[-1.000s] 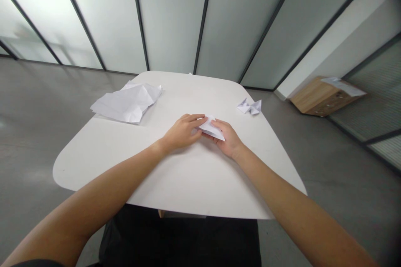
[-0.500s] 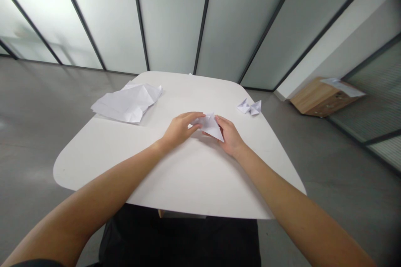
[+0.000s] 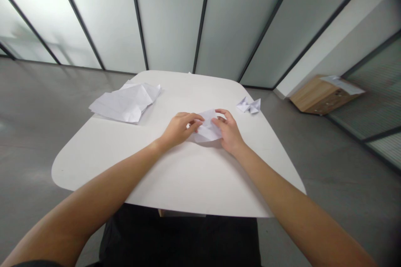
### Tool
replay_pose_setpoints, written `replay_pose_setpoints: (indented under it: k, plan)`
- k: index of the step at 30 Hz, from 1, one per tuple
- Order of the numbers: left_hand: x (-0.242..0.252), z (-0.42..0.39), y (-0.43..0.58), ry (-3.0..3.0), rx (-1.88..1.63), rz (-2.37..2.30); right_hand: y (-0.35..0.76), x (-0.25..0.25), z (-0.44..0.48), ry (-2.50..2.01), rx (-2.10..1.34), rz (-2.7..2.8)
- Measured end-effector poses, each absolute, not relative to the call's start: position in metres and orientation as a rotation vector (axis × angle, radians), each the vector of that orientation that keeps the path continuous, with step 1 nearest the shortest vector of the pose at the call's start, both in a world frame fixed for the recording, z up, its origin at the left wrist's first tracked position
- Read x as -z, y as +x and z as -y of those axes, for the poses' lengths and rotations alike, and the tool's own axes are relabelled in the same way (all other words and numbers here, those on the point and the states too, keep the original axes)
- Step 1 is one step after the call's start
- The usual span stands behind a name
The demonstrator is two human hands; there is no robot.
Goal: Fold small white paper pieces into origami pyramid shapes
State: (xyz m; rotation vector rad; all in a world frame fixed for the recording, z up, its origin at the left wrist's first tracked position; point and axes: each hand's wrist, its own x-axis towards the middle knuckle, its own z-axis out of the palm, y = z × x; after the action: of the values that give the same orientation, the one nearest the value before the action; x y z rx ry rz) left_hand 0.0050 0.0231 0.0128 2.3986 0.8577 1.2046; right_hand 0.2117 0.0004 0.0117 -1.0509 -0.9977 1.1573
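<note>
A small white sheet of creased paper (image 3: 208, 132) is held between my two hands above the middle of the table. My left hand (image 3: 181, 127) is closed on its left side, thumb and fingers pinching the edge. On the right side, my right hand (image 3: 229, 130) grips the paper between thumb and fingers. The paper looks partly unfolded, with fold lines across it. Parts of its side edges are hidden behind my fingers.
The white table (image 3: 163, 179) has rounded corners. Larger creased paper sheets (image 3: 125, 102) lie at its left, and a folded paper piece (image 3: 249, 105) sits near the right edge. A wooden cabinet (image 3: 322, 94) stands on the floor beyond, by frosted glass panels (image 3: 172, 16).
The paper in my hands has opened from a pointed, folded shape into a wider, flatter one. My right hand's fingers have shifted up along its right side.
</note>
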Motion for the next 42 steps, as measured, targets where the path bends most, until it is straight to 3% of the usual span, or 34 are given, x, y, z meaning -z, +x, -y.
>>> replay_pose_setpoints:
  k: [5, 14, 26, 33, 42]
  plan:
    - [-0.009, -0.026, 0.004, 2.363, -1.203, -1.087, 0.213, -0.013, 0.003, -0.993, -1.149, 1.131]
    - [-0.006, -0.033, 0.003, 2.394, -1.366, -0.992, 0.213, -0.007, 0.000, -0.955, -1.131, 1.129]
    - [-0.014, -0.025, 0.001, 2.576, -1.203, -1.081, 0.213, -0.012, -0.002, -0.940, -1.272, 0.946]
    - [-0.013, -0.029, 0.001, 2.418, -1.302, -1.221, 0.216, -0.009, -0.001, -0.987, -1.311, 1.062]
    - [-0.017, -0.028, 0.001, 2.270, -1.500, -1.145, 0.218, -0.017, 0.003, -1.107, -0.817, 1.513]
